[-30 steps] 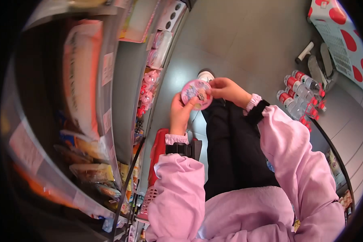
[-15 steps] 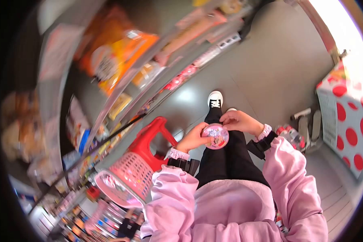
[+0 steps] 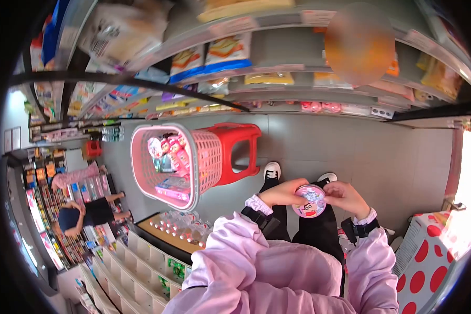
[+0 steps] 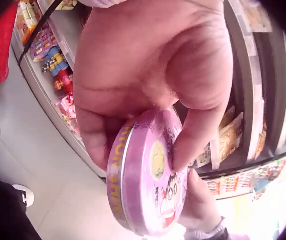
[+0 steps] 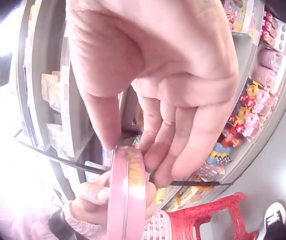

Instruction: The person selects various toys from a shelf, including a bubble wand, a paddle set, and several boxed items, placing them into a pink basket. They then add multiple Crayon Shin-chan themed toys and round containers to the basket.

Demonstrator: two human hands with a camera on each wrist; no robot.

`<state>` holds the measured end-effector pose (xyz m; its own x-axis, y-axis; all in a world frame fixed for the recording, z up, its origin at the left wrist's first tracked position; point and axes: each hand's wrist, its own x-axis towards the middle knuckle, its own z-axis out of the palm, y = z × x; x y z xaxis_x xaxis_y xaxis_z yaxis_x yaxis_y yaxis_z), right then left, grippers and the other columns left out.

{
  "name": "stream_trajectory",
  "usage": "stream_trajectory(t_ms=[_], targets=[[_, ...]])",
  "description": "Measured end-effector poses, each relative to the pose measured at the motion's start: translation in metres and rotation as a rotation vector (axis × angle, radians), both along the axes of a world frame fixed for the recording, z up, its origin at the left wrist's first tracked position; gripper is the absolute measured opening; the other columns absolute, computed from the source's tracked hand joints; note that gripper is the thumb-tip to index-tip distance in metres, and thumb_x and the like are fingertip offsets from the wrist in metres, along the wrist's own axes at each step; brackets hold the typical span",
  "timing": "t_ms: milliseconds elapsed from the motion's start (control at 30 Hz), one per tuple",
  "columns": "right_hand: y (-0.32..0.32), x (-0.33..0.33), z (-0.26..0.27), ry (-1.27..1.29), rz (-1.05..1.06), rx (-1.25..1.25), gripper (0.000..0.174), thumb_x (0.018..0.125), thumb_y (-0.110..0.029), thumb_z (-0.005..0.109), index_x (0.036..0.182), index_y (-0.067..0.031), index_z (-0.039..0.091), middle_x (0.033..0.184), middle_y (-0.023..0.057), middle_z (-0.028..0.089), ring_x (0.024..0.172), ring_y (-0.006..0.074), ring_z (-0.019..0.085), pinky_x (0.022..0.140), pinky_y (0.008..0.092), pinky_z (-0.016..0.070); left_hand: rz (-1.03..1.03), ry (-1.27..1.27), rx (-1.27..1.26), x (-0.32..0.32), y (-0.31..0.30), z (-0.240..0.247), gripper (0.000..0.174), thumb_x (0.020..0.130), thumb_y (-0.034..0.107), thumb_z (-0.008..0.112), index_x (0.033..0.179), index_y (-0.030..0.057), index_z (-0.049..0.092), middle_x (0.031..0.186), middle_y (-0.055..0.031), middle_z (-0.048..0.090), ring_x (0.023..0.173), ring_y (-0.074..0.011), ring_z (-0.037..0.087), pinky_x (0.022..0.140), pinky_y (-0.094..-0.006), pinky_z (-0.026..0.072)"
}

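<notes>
A round, flat pink tin [image 3: 310, 201] with a cartoon figure on its lid is held in front of the lap in the head view. My left hand [image 3: 282, 192] grips its left side, thumb over the lid and fingers behind. In the left wrist view, yellow lettering runs round the side of the tin [image 4: 148, 185]. My right hand [image 3: 350, 199] pinches the opposite edge. The right wrist view has the tin [image 5: 125, 195] edge-on, with the right thumb on one face and the fingertips at the other.
A pink basket [image 3: 206, 157] holding dolls and boxes stands by a red stool [image 3: 254, 149] on the left. Stocked shelves [image 3: 277, 60] run across the far side. Bottles [image 3: 180, 227] stand nearby at left, and a red-dotted box [image 3: 421, 256] at right. Two people are farther off at left.
The head view has swung left, bringing the basket, stool and people into fuller view. Both hands stay on the tin, which now appears lower and farther right.
</notes>
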<state>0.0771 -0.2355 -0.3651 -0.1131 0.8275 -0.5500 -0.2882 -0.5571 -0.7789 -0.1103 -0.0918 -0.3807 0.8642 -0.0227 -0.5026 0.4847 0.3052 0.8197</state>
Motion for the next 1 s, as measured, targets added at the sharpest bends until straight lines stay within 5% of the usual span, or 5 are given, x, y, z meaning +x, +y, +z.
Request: stream_trajectory(t_ms=[200, 400, 600, 800, 1000], targets=[[0.034, -0.060, 0.008, 0.055, -0.029, -0.001, 0.026, 0.078, -0.007, 0.063, 0.099, 0.0032, 0.051, 0.085, 0.0040, 0.056, 0.076, 0.0077, 0.054, 0.067, 0.0213, 0.0457, 0.005, -0.019, -0.008, -0.057, 0.035, 0.005, 0.038, 0.073, 0.016, 0.067, 0.102, -0.0011, 0.049, 0.091, -0.0067, 0.055, 0.084, -0.0112, 0.053, 0.072, -0.0255, 0.0448], [0.121, -0.148, 0.046, 0.144, -0.103, 0.089, 0.028, 0.080, -0.003, 0.060, 0.103, 0.0048, 0.048, 0.093, 0.0059, 0.055, 0.086, 0.0107, 0.054, 0.075, 0.0239, 0.0447, 0.410, -0.067, 0.420, -0.156, 0.097, 0.075, 0.039, 0.074, 0.011, 0.067, 0.106, -0.0020, 0.048, 0.097, -0.0076, 0.054, 0.089, -0.0122, 0.053, 0.076, -0.0254, 0.0444], [0.221, -0.254, 0.077, 0.105, -0.017, 0.260, 0.028, 0.079, -0.006, 0.062, 0.103, 0.0024, 0.049, 0.093, 0.0054, 0.056, 0.084, 0.0116, 0.055, 0.073, 0.0247, 0.0461, 0.738, -0.078, 0.153, -0.283, 0.165, 0.113, 0.037, 0.079, 0.010, 0.064, 0.109, -0.0032, 0.049, 0.096, -0.0060, 0.058, 0.085, -0.0110, 0.056, 0.073, -0.0236, 0.0467], [0.280, -0.362, 0.048, -0.252, 0.125, 0.380, 0.030, 0.075, -0.015, 0.065, 0.095, 0.0024, 0.050, 0.078, 0.0068, 0.057, 0.068, 0.0136, 0.057, 0.062, 0.0259, 0.0464, 0.817, 0.084, 0.184, -0.387, 0.220, 0.083, 0.038, 0.078, 0.004, 0.062, 0.113, -0.0031, 0.047, 0.094, -0.0065, 0.059, 0.082, -0.0110, 0.057, 0.068, -0.0235, 0.0489], [0.289, -0.429, -0.010, -0.112, 0.075, 0.244, 0.031, 0.077, -0.007, 0.055, 0.103, 0.0046, 0.043, 0.085, 0.0120, 0.058, 0.074, 0.0181, 0.059, 0.064, 0.0286, 0.0468, 0.835, 0.167, 0.319, -0.437, 0.254, 0.025, 0.027, 0.077, -0.001, 0.061, 0.102, -0.0015, 0.049, 0.091, -0.0053, 0.058, 0.080, -0.0099, 0.057, 0.070, -0.0222, 0.0468]])
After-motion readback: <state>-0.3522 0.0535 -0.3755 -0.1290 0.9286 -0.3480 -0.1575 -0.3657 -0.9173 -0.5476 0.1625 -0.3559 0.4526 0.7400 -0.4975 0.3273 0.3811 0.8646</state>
